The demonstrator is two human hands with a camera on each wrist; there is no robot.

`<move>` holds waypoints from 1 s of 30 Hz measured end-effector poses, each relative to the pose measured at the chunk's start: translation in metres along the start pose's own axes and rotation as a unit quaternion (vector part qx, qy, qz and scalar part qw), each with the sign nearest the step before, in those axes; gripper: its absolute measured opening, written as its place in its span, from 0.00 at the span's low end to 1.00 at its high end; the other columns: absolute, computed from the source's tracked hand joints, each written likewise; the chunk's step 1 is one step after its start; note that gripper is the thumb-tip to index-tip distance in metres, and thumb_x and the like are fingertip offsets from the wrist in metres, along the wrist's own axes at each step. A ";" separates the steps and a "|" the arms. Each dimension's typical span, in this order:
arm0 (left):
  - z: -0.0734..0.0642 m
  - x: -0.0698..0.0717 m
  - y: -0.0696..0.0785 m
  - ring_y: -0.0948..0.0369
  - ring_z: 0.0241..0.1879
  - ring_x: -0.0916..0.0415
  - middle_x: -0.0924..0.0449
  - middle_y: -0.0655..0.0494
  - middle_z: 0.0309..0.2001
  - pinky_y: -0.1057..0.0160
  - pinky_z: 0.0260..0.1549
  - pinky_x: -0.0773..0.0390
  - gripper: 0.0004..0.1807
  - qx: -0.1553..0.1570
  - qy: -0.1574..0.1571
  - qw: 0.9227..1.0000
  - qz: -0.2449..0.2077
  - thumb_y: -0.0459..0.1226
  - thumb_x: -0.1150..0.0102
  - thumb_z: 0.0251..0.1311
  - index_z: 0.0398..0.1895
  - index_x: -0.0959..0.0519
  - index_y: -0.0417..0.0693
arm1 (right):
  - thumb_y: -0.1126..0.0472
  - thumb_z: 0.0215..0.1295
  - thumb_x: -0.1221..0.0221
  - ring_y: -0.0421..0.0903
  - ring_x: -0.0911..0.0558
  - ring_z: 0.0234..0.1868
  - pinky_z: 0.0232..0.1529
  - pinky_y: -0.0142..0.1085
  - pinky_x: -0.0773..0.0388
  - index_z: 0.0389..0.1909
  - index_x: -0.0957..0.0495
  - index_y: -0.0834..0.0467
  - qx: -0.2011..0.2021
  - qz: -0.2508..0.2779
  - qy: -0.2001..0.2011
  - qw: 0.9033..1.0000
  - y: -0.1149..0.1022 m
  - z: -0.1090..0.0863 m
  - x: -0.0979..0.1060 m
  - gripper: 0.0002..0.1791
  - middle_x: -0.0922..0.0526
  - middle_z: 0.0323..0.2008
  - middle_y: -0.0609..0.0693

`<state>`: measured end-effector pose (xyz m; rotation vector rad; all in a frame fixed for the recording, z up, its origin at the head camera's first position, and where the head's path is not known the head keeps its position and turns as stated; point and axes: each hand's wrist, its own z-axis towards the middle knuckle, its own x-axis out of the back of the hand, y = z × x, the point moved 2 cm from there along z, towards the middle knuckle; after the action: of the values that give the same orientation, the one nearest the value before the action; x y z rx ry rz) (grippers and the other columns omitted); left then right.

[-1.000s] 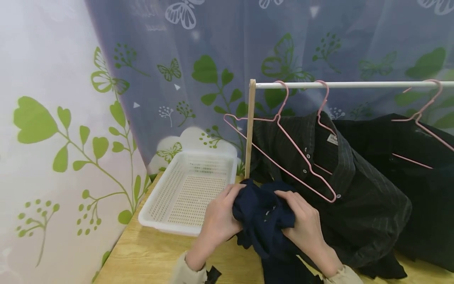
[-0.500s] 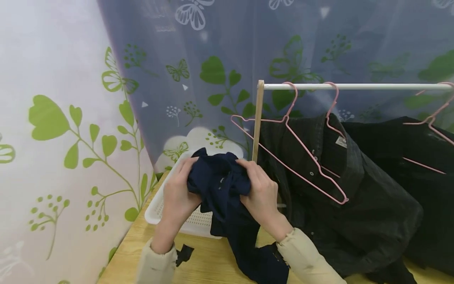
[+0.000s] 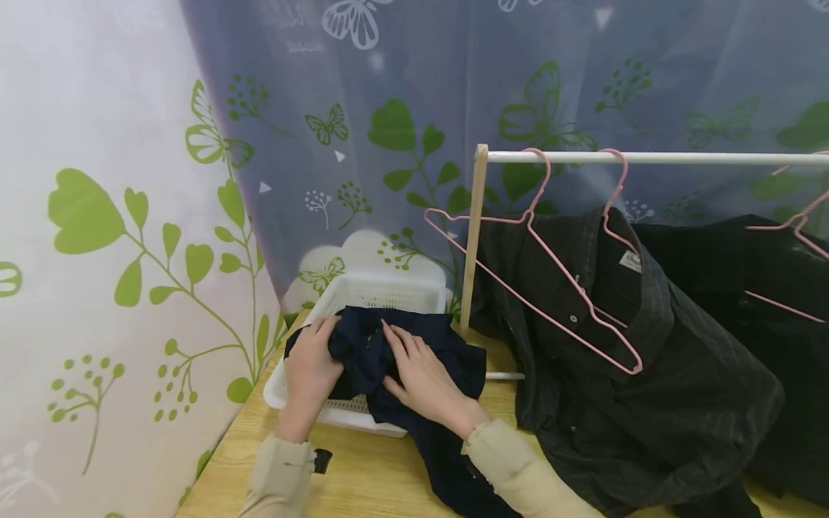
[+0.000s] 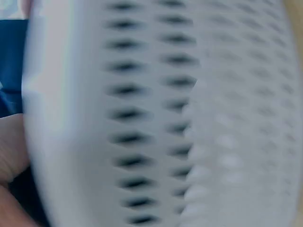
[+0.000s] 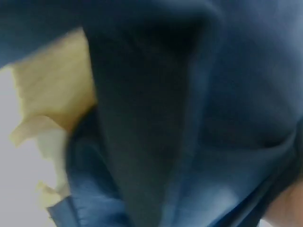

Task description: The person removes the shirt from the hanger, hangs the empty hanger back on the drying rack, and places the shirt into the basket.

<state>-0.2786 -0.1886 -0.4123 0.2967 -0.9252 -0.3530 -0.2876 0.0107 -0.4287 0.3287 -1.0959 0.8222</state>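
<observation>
A bunched navy shirt (image 3: 447, 345) lies over the white perforated plastic basket (image 3: 346, 419), with a long part trailing over the front rim onto the table. At the basket's left side my left hand (image 3: 312, 367) grips the bundle. My right hand (image 3: 424, 378) holds its middle, thumb apart from the fingers with cloth between them; its fingertips are partly lost in the folds. The left wrist view is mostly filled by the basket's wall (image 4: 85, 142), blurred. Blurred folds of the shirt (image 5: 236, 113) fill most of the right wrist view.
To the right stands a rack with a wooden post (image 3: 474, 244) and white rail (image 3: 680, 158). A bare pink hanger (image 3: 544, 248) hangs nearest the post. Beyond it hang a dark grey shirt (image 3: 648, 403) and a black garment (image 3: 796, 360). The wooden table (image 3: 363, 471) meets a patterned curtain (image 3: 401, 65).
Both hands have carried the navy shirt leftward from beside the rack post, then down onto the basket. The shirt has spread out across it, and my right hand has shifted toward its middle.
</observation>
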 end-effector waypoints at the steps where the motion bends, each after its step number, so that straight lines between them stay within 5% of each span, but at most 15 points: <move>1: -0.002 -0.006 -0.004 0.43 0.51 0.21 0.18 0.47 0.54 0.40 0.37 0.19 0.33 0.002 -0.034 0.999 0.024 0.24 0.30 0.44 0.59 0.20 0.47 | 0.50 0.73 0.39 0.56 0.31 0.69 0.67 0.49 0.30 0.80 0.48 0.59 -0.003 -0.004 -0.024 1.000 0.000 -0.003 -0.003 0.43 0.36 0.73 0.59; 4: -0.008 -0.022 -0.014 0.43 0.55 0.23 0.19 0.46 0.57 0.40 0.42 0.19 0.35 -0.008 -0.119 0.990 0.080 0.22 0.31 0.44 0.62 0.21 0.44 | 0.44 0.74 0.42 0.54 0.34 0.73 0.70 0.48 0.33 0.75 0.36 0.58 -0.003 -0.011 -0.068 0.998 0.001 -0.011 -0.006 0.36 0.34 0.73 0.56; 7: -0.011 -0.030 -0.019 0.41 0.53 0.23 0.19 0.42 0.57 0.41 0.44 0.19 0.33 -0.023 -0.172 0.979 0.109 0.24 0.29 0.48 0.62 0.21 0.40 | 0.43 0.75 0.44 0.53 0.35 0.74 0.71 0.47 0.34 0.73 0.31 0.55 0.007 -0.007 -0.071 0.997 0.002 -0.016 -0.001 0.32 0.31 0.71 0.53; 15: -0.011 -0.023 -0.021 0.33 0.58 0.29 0.30 0.31 0.62 0.37 0.49 0.23 0.44 -0.025 -0.212 0.973 0.086 0.27 0.24 0.47 0.71 0.32 0.37 | 0.44 0.74 0.42 0.53 0.35 0.74 0.71 0.47 0.35 0.71 0.29 0.48 0.012 0.036 0.007 0.999 0.018 -0.034 0.016 0.28 0.29 0.69 0.51; 23: -0.014 0.012 -0.002 0.34 0.58 0.29 0.30 0.31 0.63 0.37 0.52 0.24 0.49 -0.071 -0.181 0.979 0.055 0.29 0.20 0.45 0.73 0.34 0.41 | 0.47 0.69 0.36 0.54 0.30 0.68 0.66 0.55 0.32 0.71 0.29 0.48 -0.043 0.046 0.102 0.993 0.053 -0.060 0.028 0.31 0.29 0.68 0.52; 27: -0.015 0.024 0.019 0.37 0.59 0.28 0.27 0.36 0.62 0.41 0.51 0.23 0.35 -0.146 -0.128 0.981 0.025 0.21 0.34 0.53 0.67 0.27 0.41 | 0.50 0.69 0.34 0.53 0.25 0.62 0.61 0.53 0.27 0.67 0.26 0.50 -0.081 0.043 0.125 0.988 0.070 -0.077 0.029 0.28 0.25 0.62 0.52; 30: -0.018 0.023 0.042 0.41 0.59 0.26 0.22 0.41 0.59 0.44 0.54 0.24 0.25 -0.214 -0.082 0.973 -0.015 0.22 0.39 0.57 0.60 0.21 0.42 | 0.53 0.68 0.33 0.53 0.22 0.55 0.53 0.51 0.22 0.64 0.23 0.51 -0.107 0.035 0.140 0.984 0.080 -0.085 0.028 0.25 0.23 0.56 0.52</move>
<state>-0.2441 -0.1589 -0.3900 -0.1165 -0.9814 -0.5990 -0.2844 0.1283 -0.4541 -0.0066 -0.9253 0.7776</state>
